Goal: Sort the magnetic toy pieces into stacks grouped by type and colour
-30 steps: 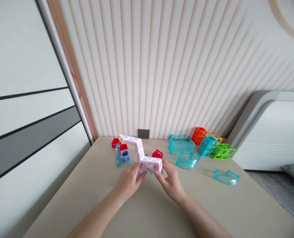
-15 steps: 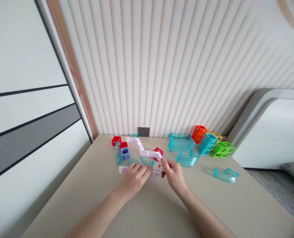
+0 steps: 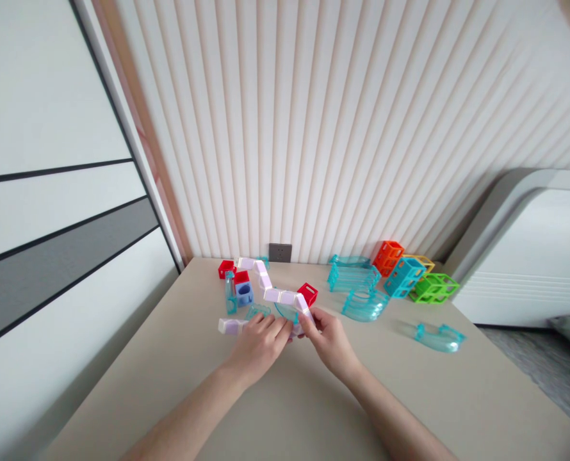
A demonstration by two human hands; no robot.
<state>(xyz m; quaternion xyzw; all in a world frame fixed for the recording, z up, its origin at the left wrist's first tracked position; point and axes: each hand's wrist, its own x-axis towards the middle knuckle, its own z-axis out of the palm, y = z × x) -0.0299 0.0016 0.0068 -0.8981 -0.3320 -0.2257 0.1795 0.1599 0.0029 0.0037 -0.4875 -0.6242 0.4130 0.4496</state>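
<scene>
A lilac and white snake puzzle [image 3: 282,296], bent into a zigzag, runs from the back of the table to between my hands. My left hand [image 3: 260,339] is closed over its near stretch, and a pale end [image 3: 228,326] sticks out to the left of the fingers. With thumb and fingers, my right hand [image 3: 330,336] grips the puzzle at its bend on the right. The part between both hands is mostly hidden by fingers. Just beyond the hands lie a clear teal curved piece [image 3: 287,312] and a red block [image 3: 308,294].
Red blocks [image 3: 226,269], a blue block with a round hole [image 3: 244,294] and a teal tube [image 3: 230,293] lie at left. Teal track pieces [image 3: 353,278], an orange frame [image 3: 388,258], a blue frame [image 3: 404,277] and a green frame [image 3: 433,289] stand at right. A teal curve [image 3: 441,338] lies nearer.
The snake puzzle has shifted slightly left, its near end poking out further from my left hand. My right hand has moved a little left, closer to the left one.
</scene>
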